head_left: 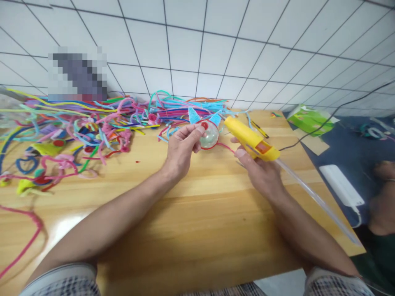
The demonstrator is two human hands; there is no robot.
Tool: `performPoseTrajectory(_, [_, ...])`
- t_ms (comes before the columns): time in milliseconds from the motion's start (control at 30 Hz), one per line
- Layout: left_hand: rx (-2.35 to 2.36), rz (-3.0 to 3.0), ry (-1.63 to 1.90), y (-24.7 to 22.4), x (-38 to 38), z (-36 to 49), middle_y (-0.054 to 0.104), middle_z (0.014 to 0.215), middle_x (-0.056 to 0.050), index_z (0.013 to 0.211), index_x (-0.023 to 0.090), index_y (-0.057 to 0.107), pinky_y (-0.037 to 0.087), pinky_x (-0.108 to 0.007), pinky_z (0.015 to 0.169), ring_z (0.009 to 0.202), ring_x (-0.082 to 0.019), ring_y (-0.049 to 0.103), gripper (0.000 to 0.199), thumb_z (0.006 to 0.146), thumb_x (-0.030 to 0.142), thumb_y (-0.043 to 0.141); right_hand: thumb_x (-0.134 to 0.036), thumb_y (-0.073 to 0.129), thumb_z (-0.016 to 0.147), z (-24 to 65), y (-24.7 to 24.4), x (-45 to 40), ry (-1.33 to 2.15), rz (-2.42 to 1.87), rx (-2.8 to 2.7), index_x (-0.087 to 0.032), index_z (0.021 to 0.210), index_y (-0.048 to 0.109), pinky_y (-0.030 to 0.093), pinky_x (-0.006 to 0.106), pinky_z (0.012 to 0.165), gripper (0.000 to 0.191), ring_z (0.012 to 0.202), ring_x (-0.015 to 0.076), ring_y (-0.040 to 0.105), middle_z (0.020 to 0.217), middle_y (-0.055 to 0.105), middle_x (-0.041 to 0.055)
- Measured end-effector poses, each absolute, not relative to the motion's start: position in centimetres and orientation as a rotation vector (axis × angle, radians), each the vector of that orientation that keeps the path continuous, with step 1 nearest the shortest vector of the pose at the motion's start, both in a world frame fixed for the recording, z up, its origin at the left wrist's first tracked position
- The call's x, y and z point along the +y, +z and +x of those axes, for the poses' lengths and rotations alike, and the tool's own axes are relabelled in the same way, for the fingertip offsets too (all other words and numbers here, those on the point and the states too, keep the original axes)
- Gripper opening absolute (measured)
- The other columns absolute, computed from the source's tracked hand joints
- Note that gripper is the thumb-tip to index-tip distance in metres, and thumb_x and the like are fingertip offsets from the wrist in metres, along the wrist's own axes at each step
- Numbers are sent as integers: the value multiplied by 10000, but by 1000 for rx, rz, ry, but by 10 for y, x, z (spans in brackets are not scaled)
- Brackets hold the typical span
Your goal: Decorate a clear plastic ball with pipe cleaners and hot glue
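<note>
Between the thumb and fingers of my left hand (185, 144) is a clear round ornament (210, 136) rimmed in red pipe cleaner. Two light blue ear shapes (194, 115) stick up from its top, and a small red piece shows beside my thumb. My right hand (262, 170) is wrapped round a yellow hot glue gun (247, 133), its nozzle pointing up and left at the ornament's right ear. A long clear glue stick (317, 201) runs out of the gun's back end. A red pipe cleaner strand stretches from the ornament toward my right hand.
Colourful pipe cleaners (105, 119) lie heaped along the left and back of the wooden table (185, 238). A yellow utility knife (259, 129) lies behind the glue gun. At right are a green packet (311, 119), a white power strip (342, 185) and another person's arm (382, 201).
</note>
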State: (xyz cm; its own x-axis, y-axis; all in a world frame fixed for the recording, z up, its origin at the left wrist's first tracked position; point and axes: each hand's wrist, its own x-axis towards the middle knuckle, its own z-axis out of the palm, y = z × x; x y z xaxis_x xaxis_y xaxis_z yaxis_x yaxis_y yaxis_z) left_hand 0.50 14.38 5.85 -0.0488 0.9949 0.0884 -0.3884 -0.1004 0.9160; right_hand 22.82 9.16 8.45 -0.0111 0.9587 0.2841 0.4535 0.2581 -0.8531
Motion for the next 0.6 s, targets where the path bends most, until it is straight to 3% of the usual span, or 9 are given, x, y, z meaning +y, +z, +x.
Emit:
performPoseTrajectory(200, [907, 913, 1498, 62, 145, 5, 757, 766, 0, 845, 216, 784, 400, -246, 485, 522, -71, 502, 312, 810, 479, 948, -449, 743, 1066, 227, 85, 90, 484, -1286, -1824, -334, 1236, 777, 606, 482, 966, 208, 1041, 286, 763, 1142, 816, 40])
performPoseTrajectory(400, [906, 933, 1491, 60, 145, 5, 785, 826, -10, 875, 212, 783, 399, -250, 492, 530, -72, 504, 272, 858, 455, 905, -371, 732, 1069, 224, 83, 93, 392, -1221, -1917, -319, 1174, 746, 611, 443, 893, 119, 985, 277, 772, 1066, 822, 45])
performPoseTrajectory(600, [894, 893, 1500, 66, 140, 9, 737, 755, 5, 817, 197, 789, 392, -224, 499, 531, -61, 486, 266, 804, 440, 899, -331, 737, 1061, 226, 77, 97, 321, -1149, -1961, -309, 1179, 726, 627, 398, 870, 121, 963, 250, 787, 1058, 834, 25])
